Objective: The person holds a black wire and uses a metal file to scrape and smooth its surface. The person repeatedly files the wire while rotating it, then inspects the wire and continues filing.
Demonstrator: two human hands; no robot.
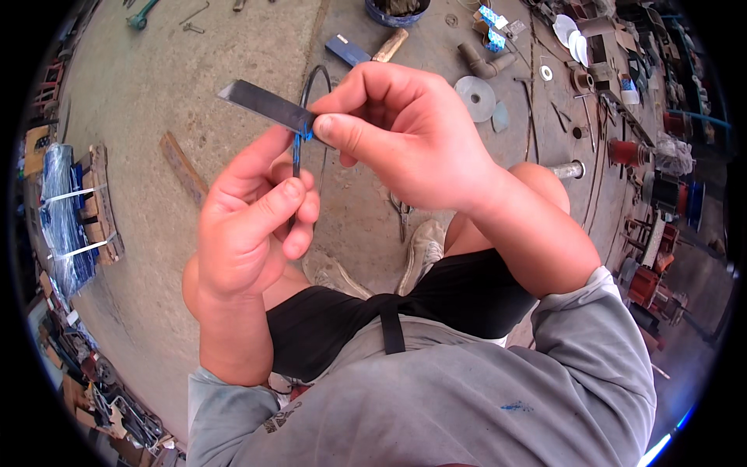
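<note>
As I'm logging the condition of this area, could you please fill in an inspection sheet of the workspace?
Surface: concrete floor, with darker patches.
Job's things: dark flat blade crossing a curved black cord; blue marks show near the crossing.
Clutter: blue basin, bent pipe fitting and grey disc on the floor ahead.
Hands: left hand pinches the cord; right hand grips one end of the blade.
Cables: besides the cord, whose kind is unclear, none identifiable.
Surroundings: strapped, plastic-wrapped bundle at left; crowded parts, including a red cylinder, at right.
</note>
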